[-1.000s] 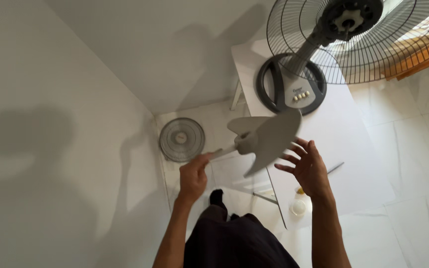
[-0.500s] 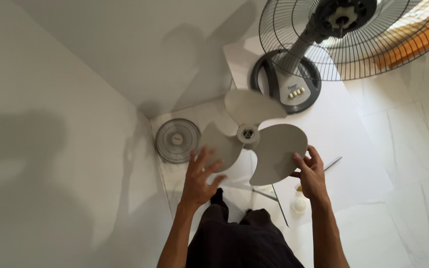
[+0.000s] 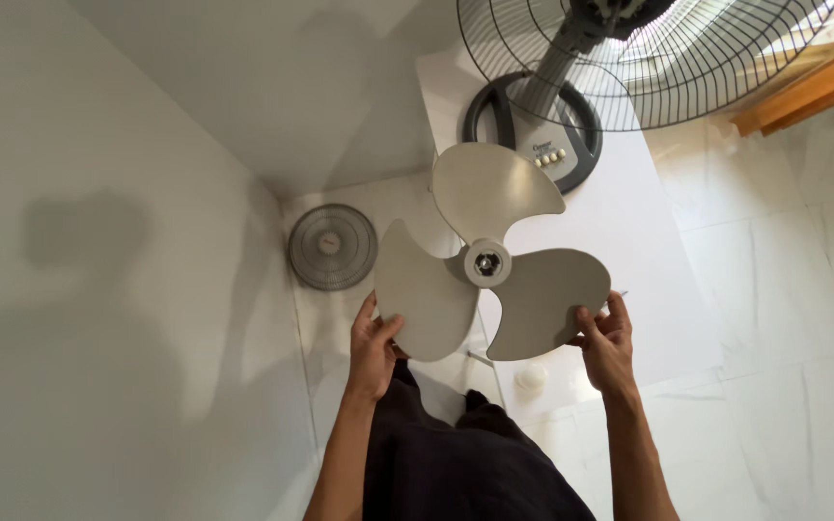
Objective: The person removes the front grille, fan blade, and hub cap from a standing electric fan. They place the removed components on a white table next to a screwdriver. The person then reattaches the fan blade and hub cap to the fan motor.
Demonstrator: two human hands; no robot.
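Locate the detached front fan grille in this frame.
In the head view, the round front fan grille lies flat on the floor by the wall corner, left of the fan blade and above the left hand.

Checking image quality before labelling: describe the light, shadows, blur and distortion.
Head view: sharp, no motion blur on the grey three-blade plastic fan blade; bright daylight from upper right through the black wire fan guard; soft shadows on the white wall; wide-angle bending at edges.

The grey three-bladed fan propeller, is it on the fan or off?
Off. Both hands hold the grey three-bladed fan propeller in the air, away from the fan's open wire cage.
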